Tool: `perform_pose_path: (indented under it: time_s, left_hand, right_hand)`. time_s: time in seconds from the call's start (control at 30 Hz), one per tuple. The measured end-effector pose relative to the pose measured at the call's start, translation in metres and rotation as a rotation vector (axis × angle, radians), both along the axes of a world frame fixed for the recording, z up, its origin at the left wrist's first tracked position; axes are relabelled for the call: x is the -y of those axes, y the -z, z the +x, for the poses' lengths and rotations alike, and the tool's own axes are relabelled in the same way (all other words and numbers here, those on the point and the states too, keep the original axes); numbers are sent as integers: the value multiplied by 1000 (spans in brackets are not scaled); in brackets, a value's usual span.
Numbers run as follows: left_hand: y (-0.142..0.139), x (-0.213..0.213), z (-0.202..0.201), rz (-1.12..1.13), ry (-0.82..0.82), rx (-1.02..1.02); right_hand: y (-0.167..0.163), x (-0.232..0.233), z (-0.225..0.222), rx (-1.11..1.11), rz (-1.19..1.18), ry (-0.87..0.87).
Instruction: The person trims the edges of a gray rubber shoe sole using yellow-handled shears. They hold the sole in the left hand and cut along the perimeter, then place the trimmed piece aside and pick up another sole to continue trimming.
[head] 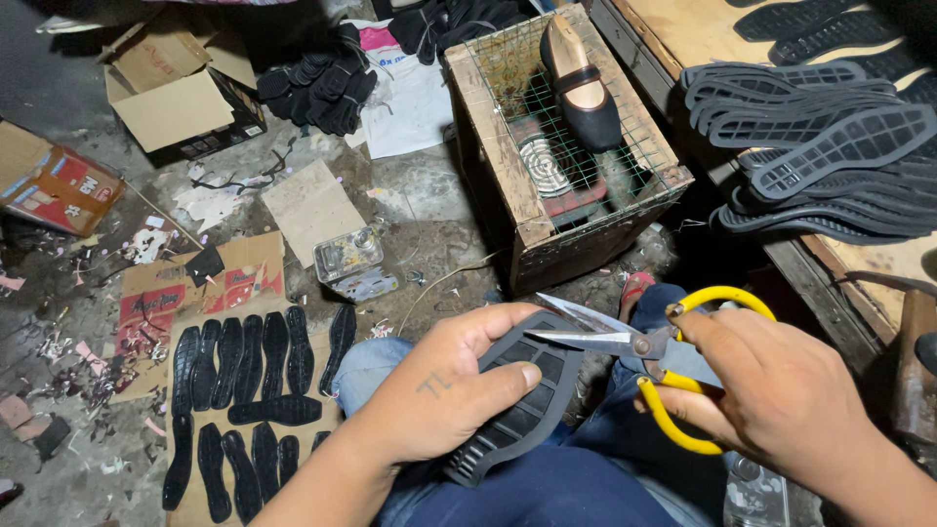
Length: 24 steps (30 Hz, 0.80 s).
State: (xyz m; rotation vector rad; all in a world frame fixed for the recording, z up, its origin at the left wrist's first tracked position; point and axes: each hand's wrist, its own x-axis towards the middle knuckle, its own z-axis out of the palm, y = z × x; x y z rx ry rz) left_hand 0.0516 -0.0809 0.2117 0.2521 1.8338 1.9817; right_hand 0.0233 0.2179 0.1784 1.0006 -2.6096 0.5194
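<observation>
The left hand grips a black ribbed rubber shoe sole over the person's lap, thumb pressed flat across its tread and fingers curled under the far edge. The right hand is closed through the loops of yellow-handled steel scissors, whose blades stand parted at the sole's far end; whether the metal touches the rubber is hard to tell. Farther off stands a rough wooden crate topped with green wire mesh, a black strapped shoe on a last resting on it. To the right lies a stack of grooved black soles; on the near left, more flat soles on cardboard.
</observation>
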Motion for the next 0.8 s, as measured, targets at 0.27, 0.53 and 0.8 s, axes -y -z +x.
perform_pose_path:
  time_s: [0.27,0.53,0.8]
  left_hand:
    - [0,-1,2,25,32,20]
    - [2,0,1,34,70,-13]
    - [13,-1,3,-3,55,53]
  right_hand:
    - [8,-5,3,55,19,-13]
    - [14,-10,5,-11,-37,-62]
    - [31,-20,8,-64,-104,-127]
